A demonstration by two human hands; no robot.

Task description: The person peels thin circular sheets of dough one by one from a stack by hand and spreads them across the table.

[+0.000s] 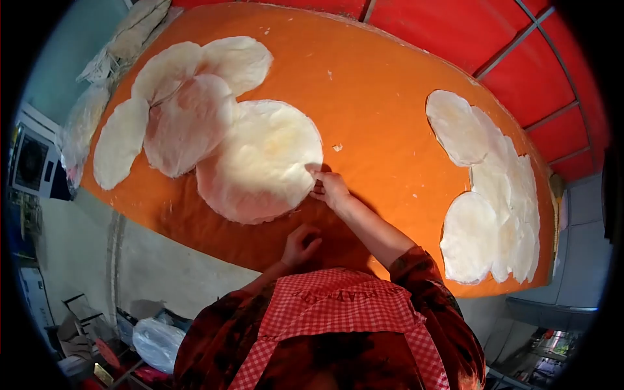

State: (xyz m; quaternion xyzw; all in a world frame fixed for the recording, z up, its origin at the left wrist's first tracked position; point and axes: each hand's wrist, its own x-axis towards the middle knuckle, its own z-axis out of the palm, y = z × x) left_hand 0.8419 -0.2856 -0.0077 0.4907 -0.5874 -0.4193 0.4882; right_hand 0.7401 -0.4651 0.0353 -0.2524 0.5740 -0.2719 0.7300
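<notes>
A large round sheet of thin flatbread (273,153) lies in front of me on the orange cloth of the table (370,84). At its right edge is my right hand (331,190), with the fingertips pinched on the rim. My left hand (301,246) hovers near the front edge of the table, below the bread, holding nothing, its thumb apart from the fingers. The large sheet overlaps a thinner, pinkish-looking round (188,123) to its left.
More pale rounds (237,62) spread over the table's left end. At the right end lies an overlapping group of flatbreads (497,188). Plastic wrapping (84,123) hangs at the left edge. A scale-like device (34,159) stands beyond it. Red panels (442,39) border the far side.
</notes>
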